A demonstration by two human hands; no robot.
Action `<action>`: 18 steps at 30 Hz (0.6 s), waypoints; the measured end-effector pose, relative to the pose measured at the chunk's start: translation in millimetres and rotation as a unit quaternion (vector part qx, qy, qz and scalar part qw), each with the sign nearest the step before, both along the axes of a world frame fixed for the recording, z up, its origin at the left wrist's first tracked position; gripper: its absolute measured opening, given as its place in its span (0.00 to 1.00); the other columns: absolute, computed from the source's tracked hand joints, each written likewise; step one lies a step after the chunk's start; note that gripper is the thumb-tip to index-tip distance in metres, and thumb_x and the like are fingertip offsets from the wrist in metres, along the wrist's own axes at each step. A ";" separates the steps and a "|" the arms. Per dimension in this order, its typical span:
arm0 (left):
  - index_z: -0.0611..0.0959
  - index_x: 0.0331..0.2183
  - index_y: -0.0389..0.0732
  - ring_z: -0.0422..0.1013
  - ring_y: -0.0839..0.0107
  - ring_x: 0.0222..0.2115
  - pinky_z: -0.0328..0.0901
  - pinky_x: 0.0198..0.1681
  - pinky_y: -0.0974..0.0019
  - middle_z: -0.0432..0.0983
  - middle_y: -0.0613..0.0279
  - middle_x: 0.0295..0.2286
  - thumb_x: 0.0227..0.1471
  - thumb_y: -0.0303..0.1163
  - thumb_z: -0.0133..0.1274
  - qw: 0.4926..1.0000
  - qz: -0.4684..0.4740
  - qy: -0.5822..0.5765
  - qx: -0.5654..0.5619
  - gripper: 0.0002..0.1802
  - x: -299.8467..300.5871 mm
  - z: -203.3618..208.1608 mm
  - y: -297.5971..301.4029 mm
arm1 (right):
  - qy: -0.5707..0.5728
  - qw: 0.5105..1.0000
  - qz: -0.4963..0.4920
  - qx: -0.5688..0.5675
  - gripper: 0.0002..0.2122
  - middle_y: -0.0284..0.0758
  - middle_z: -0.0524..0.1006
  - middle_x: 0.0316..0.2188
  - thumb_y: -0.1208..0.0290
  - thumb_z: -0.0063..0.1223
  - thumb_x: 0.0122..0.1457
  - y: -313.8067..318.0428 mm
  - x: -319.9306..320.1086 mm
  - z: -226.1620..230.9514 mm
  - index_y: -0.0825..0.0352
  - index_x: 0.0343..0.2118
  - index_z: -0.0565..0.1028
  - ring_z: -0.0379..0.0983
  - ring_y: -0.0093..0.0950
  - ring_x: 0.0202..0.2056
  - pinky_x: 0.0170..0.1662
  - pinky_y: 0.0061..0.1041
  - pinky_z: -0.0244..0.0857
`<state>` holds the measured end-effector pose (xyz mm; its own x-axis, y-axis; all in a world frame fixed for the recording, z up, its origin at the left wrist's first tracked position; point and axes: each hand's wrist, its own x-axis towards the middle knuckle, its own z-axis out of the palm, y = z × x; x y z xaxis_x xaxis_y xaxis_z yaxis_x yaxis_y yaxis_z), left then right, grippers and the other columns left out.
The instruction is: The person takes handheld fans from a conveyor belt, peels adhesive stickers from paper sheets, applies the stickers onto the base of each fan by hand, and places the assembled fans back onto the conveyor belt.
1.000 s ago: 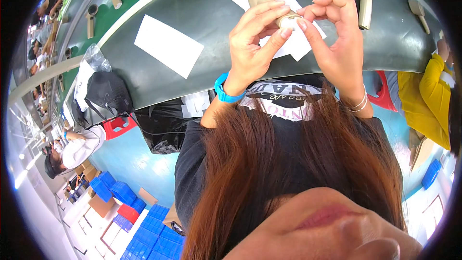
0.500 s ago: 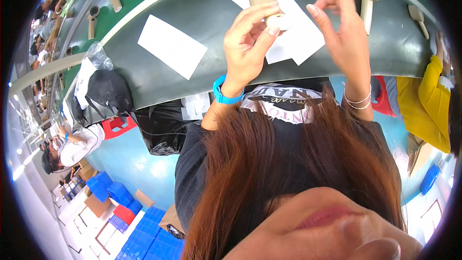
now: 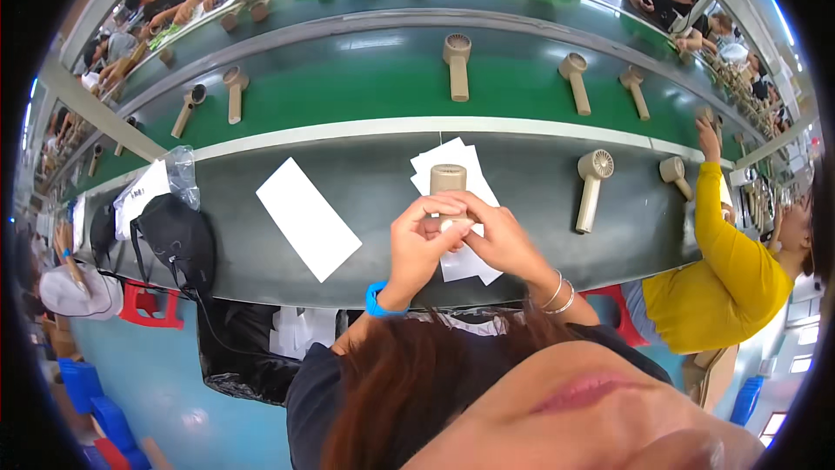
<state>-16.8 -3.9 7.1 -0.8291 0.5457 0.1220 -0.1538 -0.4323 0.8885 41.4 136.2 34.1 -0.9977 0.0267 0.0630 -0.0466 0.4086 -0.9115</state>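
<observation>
Both of my hands are together over a stack of white paper sheets (image 3: 478,263) on the dark table. My left hand (image 3: 419,240) is closed around a beige handheld fan (image 3: 448,178), whose rounded head points away from me. My right hand (image 3: 503,240) also closes on it, its fingertips meeting those of the left near a small white part (image 3: 447,226) at the near end. Fingers hide most of the fan's lower portion. Another beige fan (image 3: 595,176) lies to the right of my hands, grille showing.
A single white sheet (image 3: 309,220) lies to the left, with a black bag (image 3: 177,240) farther left. Beyond the white rail (image 3: 348,127), several beige fans rest on the green belt (image 3: 365,87). A co-worker in a yellow sleeve (image 3: 711,218) reaches in at the right.
My right hand, earlier raised apart with fingers spread, has come in to the fan and closed beside the left. The view has tilted up, showing more of the belt and people beyond.
</observation>
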 end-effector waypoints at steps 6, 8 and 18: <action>0.75 0.39 0.36 0.71 0.79 0.30 0.66 0.28 0.79 0.70 0.60 0.42 0.41 0.17 0.59 0.991 0.016 0.132 0.026 0.20 -10.1 -12.3 11.9 | 0.068 0.996 -0.024 0.053 0.23 0.38 0.76 0.41 0.84 0.51 0.45 3.6 -23.9 7.2 0.64 0.48 0.69 0.74 0.34 0.43 0.46 0.26 0.65; 0.73 0.42 0.34 0.71 0.77 0.32 0.68 0.30 0.77 0.69 0.56 0.44 0.41 0.15 0.58 0.991 0.031 0.128 0.020 0.23 -14.3 -0.7 15.0 | 0.082 0.992 -0.069 0.066 0.22 0.38 0.76 0.41 0.83 0.51 0.46 20.7 -40.4 6.3 0.64 0.47 0.71 0.74 0.30 0.43 0.46 0.24 0.64; 0.76 0.40 0.35 0.71 0.79 0.28 0.67 0.27 0.78 0.71 0.59 0.43 0.49 0.19 0.51 0.986 0.039 0.142 -0.078 0.14 -40.1 -40.2 17.2 | 0.174 0.862 -0.196 0.433 0.28 0.48 0.68 0.42 0.88 0.45 0.42 185.0 -180.1 -63.0 0.60 0.50 0.65 0.66 0.46 0.44 0.44 0.40 0.63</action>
